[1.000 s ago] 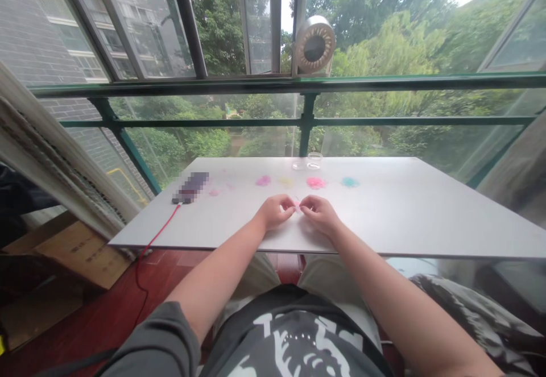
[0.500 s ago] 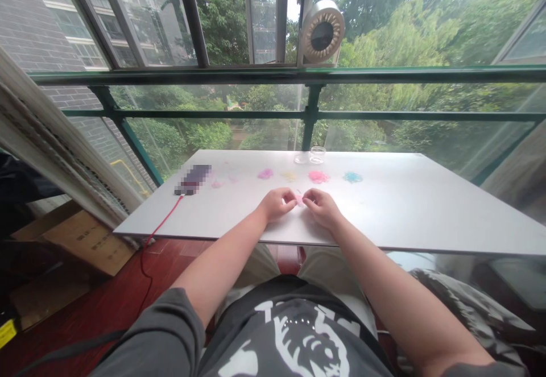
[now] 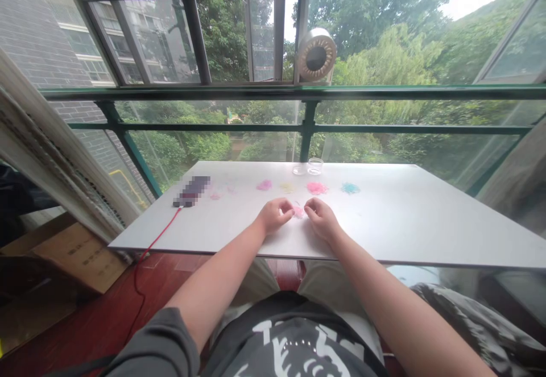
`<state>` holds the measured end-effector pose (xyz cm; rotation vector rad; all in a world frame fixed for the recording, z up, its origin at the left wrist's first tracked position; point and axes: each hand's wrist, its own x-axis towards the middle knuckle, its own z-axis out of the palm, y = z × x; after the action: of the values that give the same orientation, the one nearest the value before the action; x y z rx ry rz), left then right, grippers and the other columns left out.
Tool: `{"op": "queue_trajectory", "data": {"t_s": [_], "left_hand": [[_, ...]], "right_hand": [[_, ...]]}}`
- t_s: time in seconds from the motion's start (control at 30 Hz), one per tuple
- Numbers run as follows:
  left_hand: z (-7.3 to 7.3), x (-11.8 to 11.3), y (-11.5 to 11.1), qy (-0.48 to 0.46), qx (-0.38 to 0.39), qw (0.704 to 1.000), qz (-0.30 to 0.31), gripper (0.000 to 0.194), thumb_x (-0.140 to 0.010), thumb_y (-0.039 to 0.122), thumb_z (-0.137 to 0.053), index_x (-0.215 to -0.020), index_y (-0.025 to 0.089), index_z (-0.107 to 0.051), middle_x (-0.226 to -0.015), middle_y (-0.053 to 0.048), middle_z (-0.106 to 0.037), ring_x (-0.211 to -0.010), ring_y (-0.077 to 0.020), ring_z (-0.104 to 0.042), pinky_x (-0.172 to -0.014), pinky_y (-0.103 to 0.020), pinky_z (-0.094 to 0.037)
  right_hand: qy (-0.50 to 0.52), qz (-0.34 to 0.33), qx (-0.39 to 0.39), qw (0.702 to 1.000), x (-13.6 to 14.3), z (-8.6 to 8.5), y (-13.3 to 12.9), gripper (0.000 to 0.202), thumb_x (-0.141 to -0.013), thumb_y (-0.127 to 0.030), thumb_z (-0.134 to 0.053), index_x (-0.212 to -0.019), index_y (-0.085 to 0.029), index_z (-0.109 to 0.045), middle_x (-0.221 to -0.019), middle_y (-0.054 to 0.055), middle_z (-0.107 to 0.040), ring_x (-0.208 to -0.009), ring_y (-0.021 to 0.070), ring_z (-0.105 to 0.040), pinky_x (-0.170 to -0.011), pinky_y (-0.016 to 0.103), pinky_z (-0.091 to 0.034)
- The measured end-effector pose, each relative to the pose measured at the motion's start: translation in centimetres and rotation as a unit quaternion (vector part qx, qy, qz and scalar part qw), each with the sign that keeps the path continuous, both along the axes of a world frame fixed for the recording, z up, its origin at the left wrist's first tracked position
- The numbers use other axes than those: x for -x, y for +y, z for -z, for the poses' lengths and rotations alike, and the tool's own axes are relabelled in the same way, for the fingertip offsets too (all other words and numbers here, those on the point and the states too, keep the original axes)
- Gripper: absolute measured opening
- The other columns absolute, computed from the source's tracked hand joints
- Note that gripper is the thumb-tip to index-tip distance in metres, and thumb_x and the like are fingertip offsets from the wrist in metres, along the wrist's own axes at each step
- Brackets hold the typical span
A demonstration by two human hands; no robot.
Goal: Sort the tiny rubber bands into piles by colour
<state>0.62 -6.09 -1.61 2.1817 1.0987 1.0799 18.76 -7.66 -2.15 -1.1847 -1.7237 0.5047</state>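
A small pile of pale pink bits [image 3: 298, 211] lies on the white table [image 3: 409, 218] between my hands. My left hand [image 3: 275, 216] rests at its left side, thumb and forefinger curled together in a pinch. Just right of the pile is my right hand [image 3: 323, 218], its fingers bent and closed against the thumb. Whatever either pinch holds is too small to make out. Beyond my hands sit a bright pink pile [image 3: 317, 187], a pale yellow pile [image 3: 287, 187] and a purple pile [image 3: 264, 185] of the same kind of small bits. A blue pile [image 3: 350, 187] is farther right.
Two clear round dishes [image 3: 315, 166] stand at the table's far edge. A blurred-out dark device [image 3: 193, 191] with a red cable [image 3: 164, 228] lies at the left. Faint pink bits [image 3: 214, 196] lie near it. A round fan [image 3: 317, 56] stands behind the green railing [image 3: 273, 93].
My hands have moved slightly apart, and more of the pale pink pile shows between them. The whole view has shifted, with everything lower in the picture.
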Motion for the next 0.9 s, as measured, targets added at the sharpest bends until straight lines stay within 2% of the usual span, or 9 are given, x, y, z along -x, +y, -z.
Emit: {"op": "queue_trajectory", "data": {"t_s": [0.57, 0.9], "left_hand": [[-0.25, 0.08, -0.38, 0.009, -0.001, 1.000, 0.009, 0.012, -0.075, 0.025, -0.058, -0.075, 0.016, -0.064, -0.073, -0.001, -0.066, -0.065, -0.0104, -0.057, -0.064, -0.022, -0.044], [-0.17, 0.24, -0.27, 0.026, -0.008, 1.000, 0.000, 0.012, -0.075, 0.026, -0.057, -0.076, 0.017, -0.064, -0.071, -0.001, -0.066, -0.064, -0.0111, -0.057, -0.064, -0.023, -0.044]], "right_hand": [[-0.021, -0.040, 0.007, 0.999, 0.43, -0.54, -0.46, 0.010, -0.072, -0.022, -0.054, -0.077, -0.017, -0.060, -0.067, 0.001, -0.061, -0.059, 0.0122, -0.052, -0.054, 0.024, -0.039], [-0.022, -0.043, 0.006, 0.999, 0.62, -0.38, -0.52, 0.008, -0.072, -0.018, -0.053, -0.073, -0.017, -0.061, -0.068, 0.001, -0.063, -0.058, 0.0111, -0.052, -0.056, 0.023, -0.040]]}}
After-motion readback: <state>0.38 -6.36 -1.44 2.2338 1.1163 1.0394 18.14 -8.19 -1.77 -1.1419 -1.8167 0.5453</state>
